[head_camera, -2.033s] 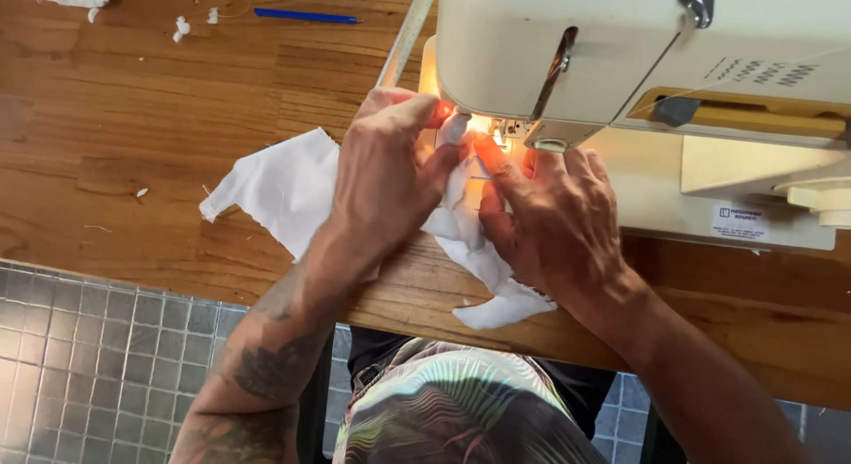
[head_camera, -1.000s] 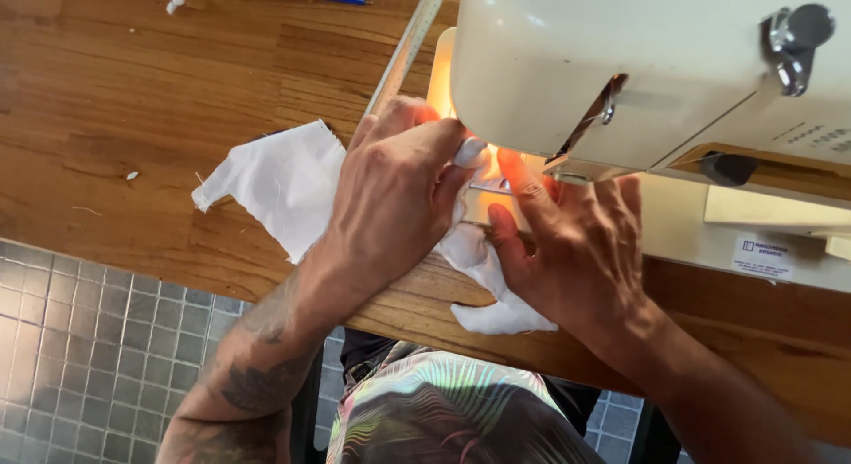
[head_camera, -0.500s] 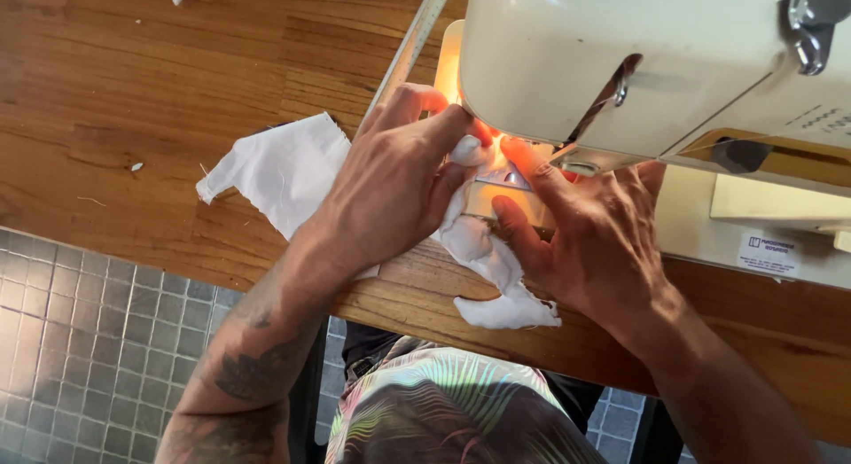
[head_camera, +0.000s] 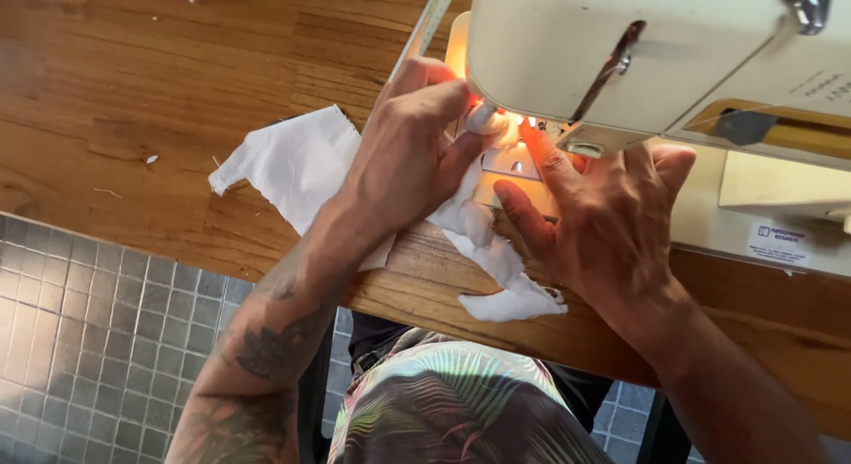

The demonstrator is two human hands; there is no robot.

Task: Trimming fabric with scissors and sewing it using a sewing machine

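Grey floor tiles (head_camera: pixel 80 322) are seen below the edge of a wooden table (head_camera: pixel 177 101). White cloth (head_camera: pixel 292 163) is pressed flat under the left hand (head_camera: pixel 408 154), its fingers curled near the lit needle of a cream sewing machine (head_camera: pixel 638 47). Just beside it, the cloth's gathered end is steadied by the spread right hand (head_camera: pixel 612 216).

There is one view only, from a camera on the person's head. It looks steeply down and is close to the wooden table (head_camera: pixel 177 92). The sewing machine (head_camera: pixel 638 56) fills the upper right of the frame, and the tiled floor (head_camera: pixel 97 340) the lower left.
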